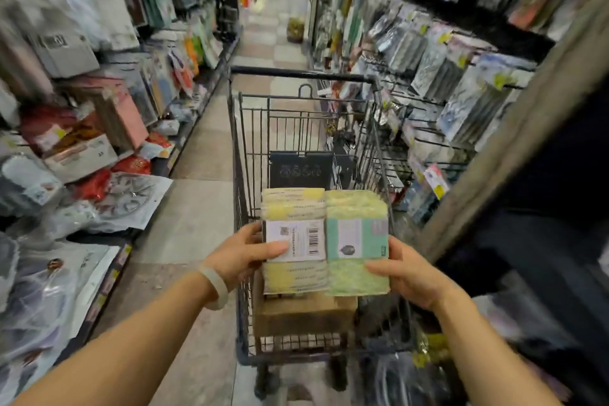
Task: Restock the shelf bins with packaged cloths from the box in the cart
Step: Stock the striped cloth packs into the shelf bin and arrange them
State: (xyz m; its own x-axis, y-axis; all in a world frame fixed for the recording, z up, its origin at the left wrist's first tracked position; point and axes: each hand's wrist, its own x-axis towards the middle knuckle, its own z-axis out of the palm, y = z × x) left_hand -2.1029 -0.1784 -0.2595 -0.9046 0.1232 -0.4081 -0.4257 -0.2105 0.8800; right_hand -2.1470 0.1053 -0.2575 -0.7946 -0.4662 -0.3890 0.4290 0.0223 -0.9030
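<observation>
I hold two packs of cloths side by side above a wire cart (pixel 303 102). The yellow-and-white pack (pixel 293 208) with a barcode label is on the left, gripped by my left hand (pixel 245 252). The green pack (pixel 357 277) with a teal label is on the right, gripped by my right hand (pixel 407 275). Below them a brown cardboard box (pixel 303 315) sits in the near end of the cart; the packs hide its top.
Shelves of bagged goods (pixel 82 155) line the left of the narrow aisle. Hanging packaged items (pixel 461 86) fill the racks on the right. A dark shelf post (pixel 514 138) is close on my right. The tiled floor (pixel 197 208) runs ahead.
</observation>
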